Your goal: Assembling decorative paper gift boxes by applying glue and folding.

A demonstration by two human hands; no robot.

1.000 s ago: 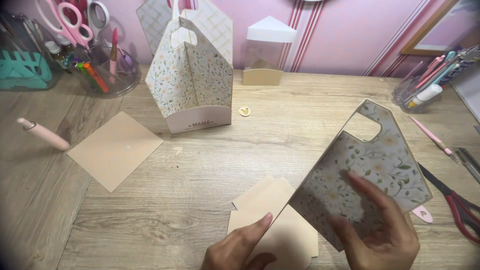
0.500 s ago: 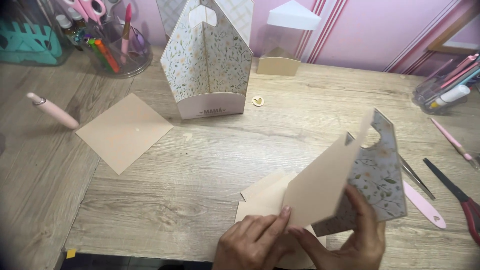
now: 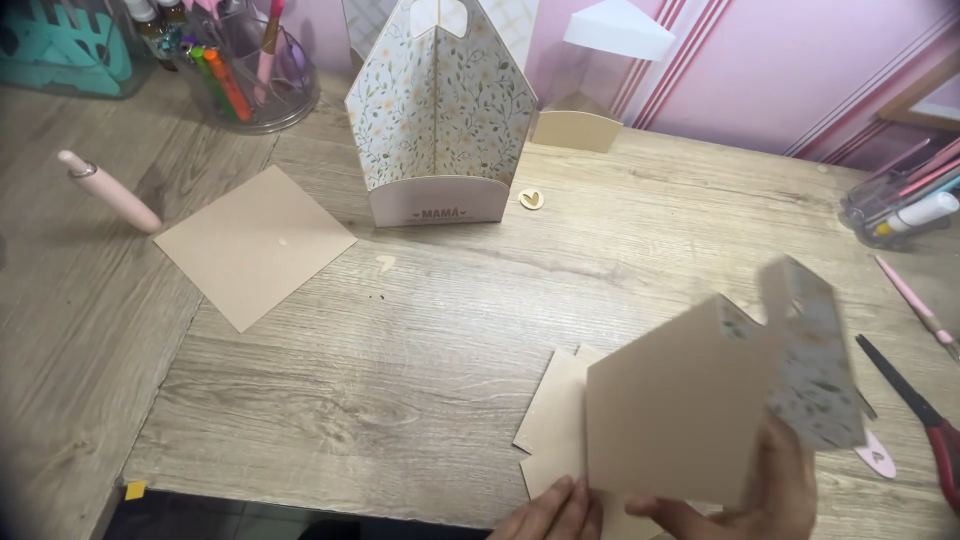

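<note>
Card panel (image 3: pixel 680 410), kraft-brown on the face turned toward the camera and flower-printed on the other, stands lifted off the desk at the lower right. The right hand (image 3: pixel 770 490) pinches it along its bottom edge, thumb in front and fingers behind, so it is gripped firmly. The left hand (image 3: pixel 555 512) lies at the panel's lower left corner with its fingers resting loosely against the card, closed on nothing. A second ago the printed side lay facing up and nearly flat; now the panel is raised and swung round, its printed flap (image 3: pixel 815 365) blurred with movement, so the fold is being worked. Beneath it more tan card pieces (image 3: pixel 555 420) lie on the wooden desk (image 3: pixel 400 350). Farther out sit a pink heart cut-out (image 3: pixel 878 458), scissors (image 3: pixel 915 400), a tan square (image 3: pixel 255 245), a pink pen (image 3: pixel 105 190) and the finished floral box (image 3: pixel 440 110).
</note>
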